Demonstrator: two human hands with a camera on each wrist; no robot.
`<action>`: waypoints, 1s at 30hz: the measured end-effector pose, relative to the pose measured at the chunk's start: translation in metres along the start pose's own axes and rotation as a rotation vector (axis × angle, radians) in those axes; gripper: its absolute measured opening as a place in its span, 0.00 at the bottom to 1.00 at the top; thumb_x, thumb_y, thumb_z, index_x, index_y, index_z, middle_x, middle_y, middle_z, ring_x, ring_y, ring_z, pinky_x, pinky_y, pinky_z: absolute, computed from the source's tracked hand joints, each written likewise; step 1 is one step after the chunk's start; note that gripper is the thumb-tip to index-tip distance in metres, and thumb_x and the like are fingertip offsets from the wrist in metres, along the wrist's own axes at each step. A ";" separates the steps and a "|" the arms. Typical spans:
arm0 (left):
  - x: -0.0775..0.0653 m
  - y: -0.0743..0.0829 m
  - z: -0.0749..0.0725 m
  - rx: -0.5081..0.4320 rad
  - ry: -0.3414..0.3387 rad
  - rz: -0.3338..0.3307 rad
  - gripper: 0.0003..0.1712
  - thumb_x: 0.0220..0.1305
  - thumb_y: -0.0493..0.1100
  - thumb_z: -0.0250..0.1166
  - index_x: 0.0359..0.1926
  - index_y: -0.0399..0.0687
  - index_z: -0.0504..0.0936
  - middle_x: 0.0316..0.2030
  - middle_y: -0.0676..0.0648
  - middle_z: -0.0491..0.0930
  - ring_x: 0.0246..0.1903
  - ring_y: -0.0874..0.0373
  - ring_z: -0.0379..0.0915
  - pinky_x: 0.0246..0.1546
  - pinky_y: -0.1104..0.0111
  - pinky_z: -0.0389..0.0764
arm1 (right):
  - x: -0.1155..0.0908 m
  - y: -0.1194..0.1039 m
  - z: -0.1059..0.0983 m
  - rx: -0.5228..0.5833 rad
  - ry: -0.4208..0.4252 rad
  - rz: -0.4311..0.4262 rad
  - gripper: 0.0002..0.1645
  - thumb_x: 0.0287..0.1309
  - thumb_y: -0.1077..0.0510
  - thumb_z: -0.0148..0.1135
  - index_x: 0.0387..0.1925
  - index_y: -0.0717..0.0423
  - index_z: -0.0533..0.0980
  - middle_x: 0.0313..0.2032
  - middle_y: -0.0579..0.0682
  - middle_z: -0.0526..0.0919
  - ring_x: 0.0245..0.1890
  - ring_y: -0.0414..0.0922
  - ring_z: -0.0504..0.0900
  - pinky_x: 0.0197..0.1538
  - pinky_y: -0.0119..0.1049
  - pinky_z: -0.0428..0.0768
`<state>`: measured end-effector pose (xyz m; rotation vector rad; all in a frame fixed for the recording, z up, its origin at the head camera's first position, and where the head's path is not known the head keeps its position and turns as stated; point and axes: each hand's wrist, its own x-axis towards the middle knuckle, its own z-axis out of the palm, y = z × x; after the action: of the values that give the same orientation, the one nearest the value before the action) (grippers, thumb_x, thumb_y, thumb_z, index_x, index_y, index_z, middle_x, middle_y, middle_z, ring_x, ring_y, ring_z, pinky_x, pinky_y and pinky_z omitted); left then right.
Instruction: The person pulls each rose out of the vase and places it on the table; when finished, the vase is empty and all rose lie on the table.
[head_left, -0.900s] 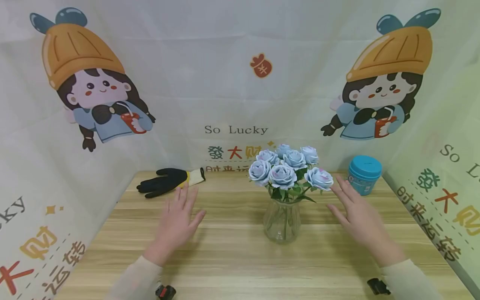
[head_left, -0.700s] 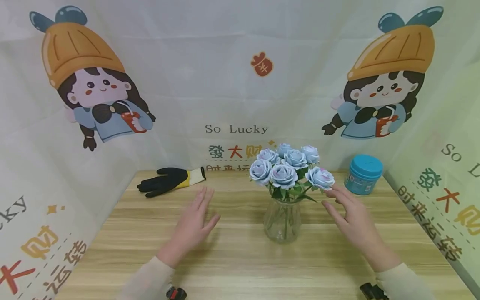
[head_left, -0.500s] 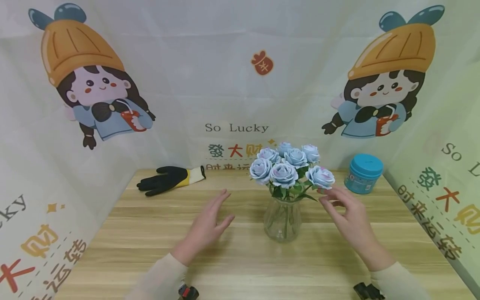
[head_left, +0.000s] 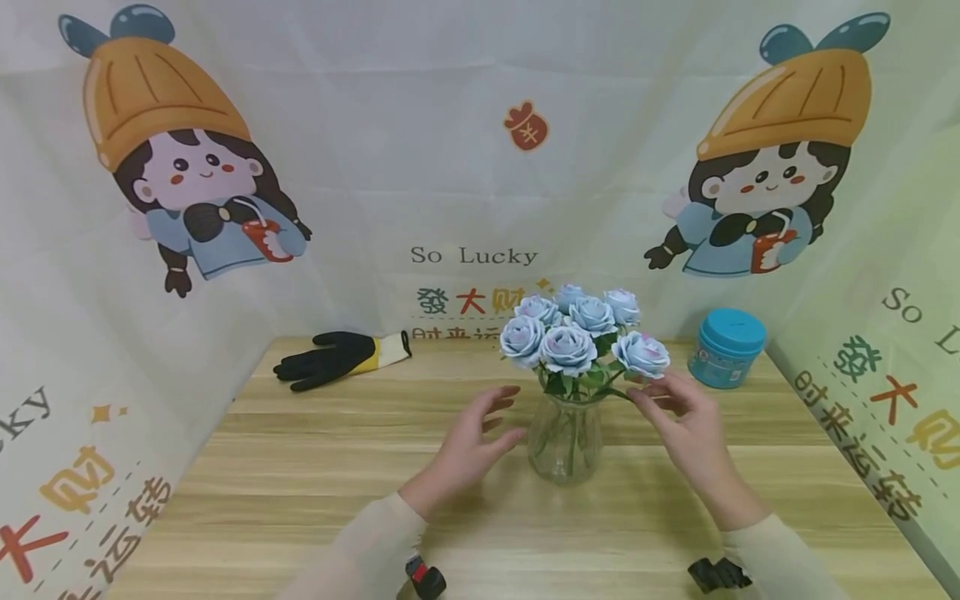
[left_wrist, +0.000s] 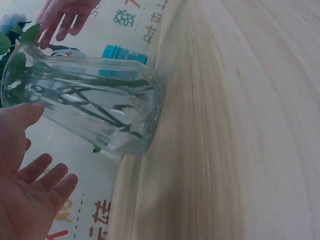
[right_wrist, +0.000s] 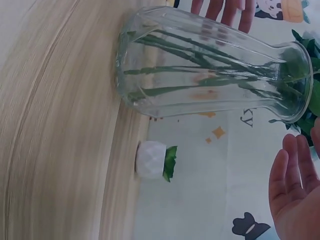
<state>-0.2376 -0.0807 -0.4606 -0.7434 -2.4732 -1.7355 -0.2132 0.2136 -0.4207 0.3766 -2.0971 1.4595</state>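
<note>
A clear glass vase point(head_left: 566, 442) stands upright on the table with several light-blue roses point(head_left: 567, 349) in it. Their green stems point(right_wrist: 200, 75) show through the glass in the right wrist view. My left hand point(head_left: 472, 442) is beside the vase's left side, fingers loosely bent; in the left wrist view its thumb point(left_wrist: 31, 112) is close to the glass, and I cannot tell if it touches. On the other side, my right hand point(head_left: 688, 425) is near the lowest right-hand rose and leaf, its fingers relaxed and partly hidden. Neither hand grips anything.
A black work glove point(head_left: 330, 360) with a yellow and white cuff lies at the back left. At the back right stands a blue lidded tub point(head_left: 727, 348). A small white pot point(right_wrist: 151, 160) with a green plant shows in the right wrist view. Printed cloth point(head_left: 360, 167) hangs around the table.
My left hand has moved right from near the glove to the vase. The right hand has come slightly left and inward, its fingers bending more. The vase has stayed put.
</note>
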 end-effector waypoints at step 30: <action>0.013 -0.006 0.036 -0.131 0.017 -0.001 0.38 0.59 0.36 0.76 0.69 0.39 0.70 0.67 0.39 0.74 0.68 0.42 0.72 0.68 0.53 0.76 | 0.005 -0.008 0.022 0.076 0.048 0.125 0.08 0.55 0.70 0.74 0.36 0.67 0.83 0.28 0.32 0.79 0.25 0.33 0.78 0.28 0.24 0.78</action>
<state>-0.2426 -0.0456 -0.4758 -0.7340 -2.3682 -1.9105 -0.2195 0.1908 -0.4175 0.2401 -2.0636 1.6083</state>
